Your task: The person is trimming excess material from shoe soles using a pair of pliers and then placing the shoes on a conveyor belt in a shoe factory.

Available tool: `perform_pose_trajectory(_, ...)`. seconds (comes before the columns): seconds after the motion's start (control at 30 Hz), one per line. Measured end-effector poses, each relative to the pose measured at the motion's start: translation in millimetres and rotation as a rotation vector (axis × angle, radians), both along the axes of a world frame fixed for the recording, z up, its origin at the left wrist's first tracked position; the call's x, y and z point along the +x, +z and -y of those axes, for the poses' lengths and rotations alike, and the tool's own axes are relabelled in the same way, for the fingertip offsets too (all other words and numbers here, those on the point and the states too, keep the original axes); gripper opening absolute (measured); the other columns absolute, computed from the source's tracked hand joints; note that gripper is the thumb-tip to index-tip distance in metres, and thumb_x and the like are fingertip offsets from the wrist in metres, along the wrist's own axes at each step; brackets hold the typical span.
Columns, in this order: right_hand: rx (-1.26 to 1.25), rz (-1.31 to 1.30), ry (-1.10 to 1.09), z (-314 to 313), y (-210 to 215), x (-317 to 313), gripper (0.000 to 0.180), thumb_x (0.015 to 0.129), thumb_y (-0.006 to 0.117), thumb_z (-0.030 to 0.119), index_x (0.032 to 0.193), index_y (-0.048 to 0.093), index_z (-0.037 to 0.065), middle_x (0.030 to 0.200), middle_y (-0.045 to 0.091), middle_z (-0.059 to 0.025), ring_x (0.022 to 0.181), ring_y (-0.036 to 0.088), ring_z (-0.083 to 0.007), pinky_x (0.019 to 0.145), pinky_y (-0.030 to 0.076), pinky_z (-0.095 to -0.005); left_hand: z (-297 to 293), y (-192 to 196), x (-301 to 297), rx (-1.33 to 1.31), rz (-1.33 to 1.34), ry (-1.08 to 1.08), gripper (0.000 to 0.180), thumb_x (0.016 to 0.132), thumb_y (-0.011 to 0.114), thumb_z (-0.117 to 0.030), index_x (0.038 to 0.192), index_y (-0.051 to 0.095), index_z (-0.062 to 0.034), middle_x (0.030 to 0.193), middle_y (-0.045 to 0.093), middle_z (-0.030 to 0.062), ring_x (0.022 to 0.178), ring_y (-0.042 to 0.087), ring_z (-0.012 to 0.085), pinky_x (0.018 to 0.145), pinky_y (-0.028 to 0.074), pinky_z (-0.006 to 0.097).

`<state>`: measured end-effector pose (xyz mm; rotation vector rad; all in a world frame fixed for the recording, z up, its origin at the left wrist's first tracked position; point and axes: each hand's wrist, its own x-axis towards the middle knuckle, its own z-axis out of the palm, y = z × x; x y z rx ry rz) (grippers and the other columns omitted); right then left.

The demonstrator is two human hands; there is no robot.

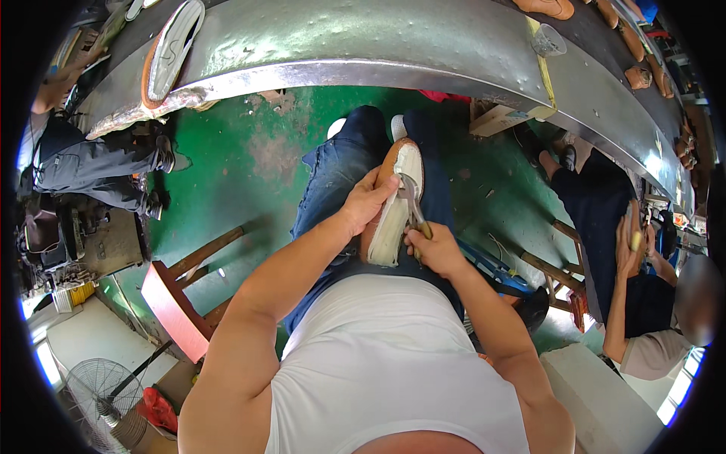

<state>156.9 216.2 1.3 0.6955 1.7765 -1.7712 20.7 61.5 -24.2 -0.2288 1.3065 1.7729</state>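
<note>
A tan shoe [390, 227] rests sole side up across my lap, its toe away from me. The underside is whitish, with a pale strip along the middle. My left hand [370, 198] grips the shoe from its left side, the thumb lying on the underside near the forefoot. In my right hand [436, 248] is a pair of pincers [411, 198] with curved metal jaws and brownish-yellow handles. The jaws lie over the shoe's underside beside my left thumb. Whether they are closed on the shoe's edge I cannot tell.
A metal-topped bench [363, 45] curves across the front, carrying another upturned shoe [172, 53] and a clear cup [548, 41]. A wooden stool [178, 310] stands at left, a fan [103, 390] behind it. Co-workers sit at both sides; the right one [605, 234] holds a tool.
</note>
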Motion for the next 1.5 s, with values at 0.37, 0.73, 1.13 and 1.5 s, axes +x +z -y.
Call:
perform_pose_trajectory(0.37,-0.016,-0.058,0.188,-97.4,53.4,-39.9,0.039,0.102,0.052,0.036,0.109,0.06,-0.002,0.091,0.071,-0.0106,0.081,0.07,-0.0165,0.051,0.053,-0.031,-26.2,13.1,-2.9,-0.236,-0.03,-0.081,0.053,0.09,0.07,-0.023,0.135,0.049,-0.0049,0.116,0.065,0.0134,0.101,0.065,0.0229,0.086,0.054,0.038)
perform_pose_trajectory(0.73,0.385,-0.213,0.416,-74.5,51.0,-66.7,0.035,0.1,0.051,0.03,0.091,0.06,-0.003,0.078,0.066,-0.0159,0.069,0.065,-0.0289,0.065,0.052,-0.0383,-18.8,20.4,-11.5,-0.304,-0.057,-0.225,0.062,0.084,0.075,-0.024,0.133,0.045,0.0001,0.115,0.063,0.0162,0.104,0.065,0.0266,0.089,0.053,0.039)
perform_pose_trajectory(1.13,0.644,-0.39,0.87,-49.0,77.9,-12.3,0.049,0.087,0.061,0.009,0.13,0.052,-0.012,0.112,0.064,-0.0289,0.102,0.064,-0.0421,0.09,0.051,-0.0427,-14.9,12.1,-37.6,-0.209,0.088,-0.417,0.069,0.086,0.078,-0.024,0.138,0.039,0.0001,0.126,0.059,0.017,0.115,0.061,0.0283,0.098,0.05,0.044)
perform_pose_trajectory(1.5,0.455,-0.289,0.926,-56.9,83.4,-30.3,0.048,0.087,0.061,0.007,0.126,0.049,-0.017,0.104,0.064,-0.0281,0.1,0.064,-0.0414,0.09,0.051,-0.044,-13.2,12.6,-37.1,-0.212,0.101,-0.431,0.065,0.09,0.073,-0.023,0.142,0.038,-0.0045,0.13,0.059,0.0128,0.121,0.058,0.025,0.102,0.047,0.043)
